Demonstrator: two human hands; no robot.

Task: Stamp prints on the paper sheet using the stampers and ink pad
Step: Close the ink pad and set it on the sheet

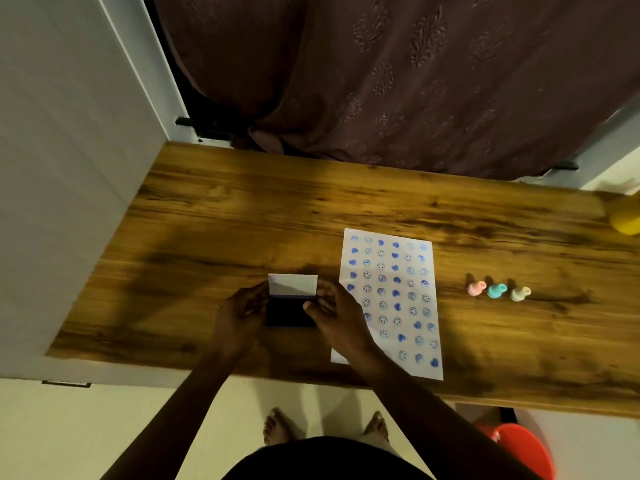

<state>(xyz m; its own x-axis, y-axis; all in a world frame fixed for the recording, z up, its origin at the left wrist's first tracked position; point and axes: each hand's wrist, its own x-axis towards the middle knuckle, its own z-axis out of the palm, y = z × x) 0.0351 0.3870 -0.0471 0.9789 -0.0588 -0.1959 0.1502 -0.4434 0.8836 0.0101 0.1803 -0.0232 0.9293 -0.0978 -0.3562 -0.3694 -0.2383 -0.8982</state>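
The ink pad point(290, 315) lies on the wooden table point(242, 209) with its pale lid point(293, 284) hinged up at the far side. My left hand point(239, 317) grips the pad's left edge. My right hand point(332, 317) holds its right edge, thumb on the lid's corner. To the right lies the paper sheet point(391, 299), covered with several rows of blue hearts and smiley prints. Further right stand three small stampers: pink point(476, 288), teal point(496, 291) and cream point(520, 293).
A brown patterned curtain point(398, 81) hangs behind the table. A yellow object point(627, 220) sits at the table's right edge. A red bucket point(519, 448) stands on the floor under the right side. A white wall panel point(62, 168) is on the left.
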